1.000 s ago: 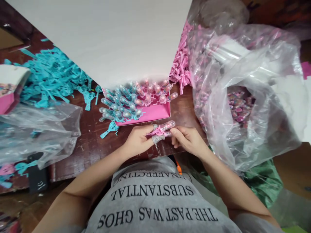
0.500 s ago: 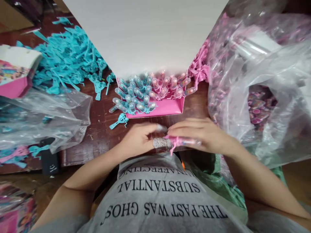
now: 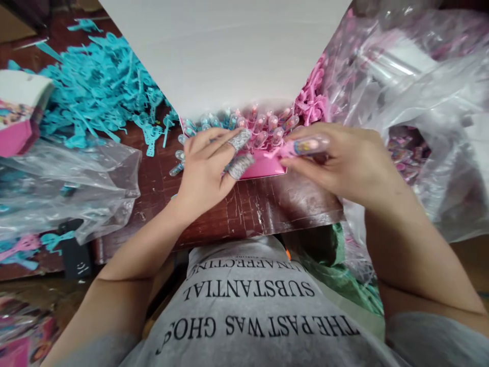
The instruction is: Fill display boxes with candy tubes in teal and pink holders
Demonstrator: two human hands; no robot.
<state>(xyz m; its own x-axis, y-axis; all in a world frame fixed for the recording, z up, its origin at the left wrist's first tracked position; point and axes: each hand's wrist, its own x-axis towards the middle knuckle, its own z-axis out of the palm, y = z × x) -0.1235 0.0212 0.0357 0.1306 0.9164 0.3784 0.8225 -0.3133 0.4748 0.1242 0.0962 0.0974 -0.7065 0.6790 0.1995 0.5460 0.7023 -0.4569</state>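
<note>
My right hand [image 3: 340, 163] pinches a pink plastic toy [image 3: 307, 145] with a clear, rounded tube full of coloured bits, held at the right front of the display box [image 3: 267, 165]. Inside this pink box stand several similar tubes, pink-based ones [image 3: 260, 125] on the right and blue-based ones [image 3: 214, 121] on the left. My left hand [image 3: 210, 165] lies over the blue-based tubes and hides many of them. Grey tape wraps its thumb and a fingertip, which are apart; whether it presses on the tubes I cannot tell.
Behind the box rises its white lid [image 3: 229, 56]. A heap of blue plastic pieces [image 3: 103, 86] lies left, above a clear bag [image 3: 103, 188]. Pink pieces [image 3: 313, 97] and a large clear bag [image 3: 431, 102] are on the right. The brown table's edge [image 3: 214, 237] runs before me.
Both hands have moved forward from the table edge to the box. The pink toy, earlier between both hands, is now in the right hand alone. The left hand now covers the blue-based tubes.
</note>
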